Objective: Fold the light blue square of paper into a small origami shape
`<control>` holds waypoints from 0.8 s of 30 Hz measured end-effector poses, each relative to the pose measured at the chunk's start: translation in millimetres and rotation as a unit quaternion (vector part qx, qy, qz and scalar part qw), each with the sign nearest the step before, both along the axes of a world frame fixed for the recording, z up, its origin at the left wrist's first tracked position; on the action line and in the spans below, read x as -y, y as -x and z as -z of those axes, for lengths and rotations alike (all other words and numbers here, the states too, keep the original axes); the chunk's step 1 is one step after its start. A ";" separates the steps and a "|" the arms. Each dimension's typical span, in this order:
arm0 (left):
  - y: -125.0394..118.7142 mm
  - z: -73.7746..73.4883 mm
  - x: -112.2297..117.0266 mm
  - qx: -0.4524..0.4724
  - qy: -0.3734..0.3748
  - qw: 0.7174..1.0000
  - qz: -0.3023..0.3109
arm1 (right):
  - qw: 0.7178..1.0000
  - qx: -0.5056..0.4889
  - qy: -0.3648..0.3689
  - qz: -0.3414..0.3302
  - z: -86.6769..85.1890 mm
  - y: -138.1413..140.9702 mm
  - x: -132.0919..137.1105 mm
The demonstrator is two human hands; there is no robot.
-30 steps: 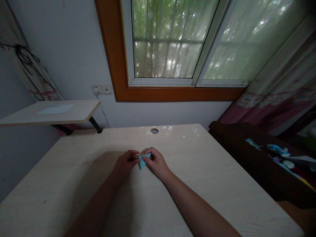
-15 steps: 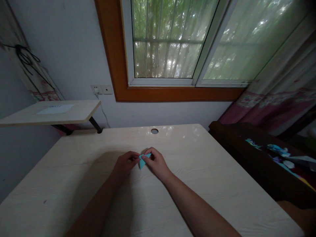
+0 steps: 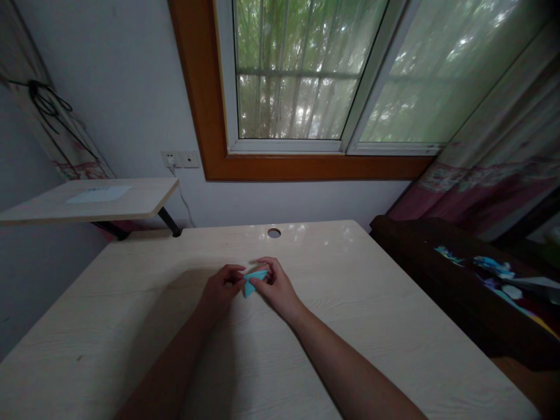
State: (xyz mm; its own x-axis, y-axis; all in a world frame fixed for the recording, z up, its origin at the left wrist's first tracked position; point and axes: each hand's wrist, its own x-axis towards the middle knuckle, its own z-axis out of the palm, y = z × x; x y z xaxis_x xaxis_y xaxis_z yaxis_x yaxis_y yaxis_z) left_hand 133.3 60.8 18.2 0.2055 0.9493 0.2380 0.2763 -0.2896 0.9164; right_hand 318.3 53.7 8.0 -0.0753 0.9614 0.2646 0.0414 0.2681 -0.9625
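Note:
A small folded piece of light blue paper [image 3: 252, 281] lies between my two hands, low over the pale wooden table [image 3: 131, 326]. My left hand [image 3: 221, 289] pinches its left side with curled fingers. My right hand [image 3: 275, 286] grips its right side, thumb and fingers pressed on the paper. Most of the paper is hidden by my fingers; only a pointed blue part shows.
A round cable hole [image 3: 273, 233] sits near the table's far edge. A raised side shelf [image 3: 87, 201] with a white sheet stands at the left. Dark furniture [image 3: 459, 280] with colourful items borders the right. A window and wall sockets [image 3: 179, 158] are behind.
Both hands shifted slightly away from me, and the blue paper turned a little flatter between the fingers. Nothing was let go.

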 end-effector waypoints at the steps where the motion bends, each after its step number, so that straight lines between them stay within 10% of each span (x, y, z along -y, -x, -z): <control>1: -0.2 -0.4 0.4 0.004 0.004 1.000 0.005 | 1.000 -0.004 0.001 -0.004 0.4 0.2 -0.4; 24: -0.2 -0.5 -1.2 -0.020 0.011 1.000 0.004 | 0.998 -0.065 0.020 -0.018 0.1 -0.5 -2.3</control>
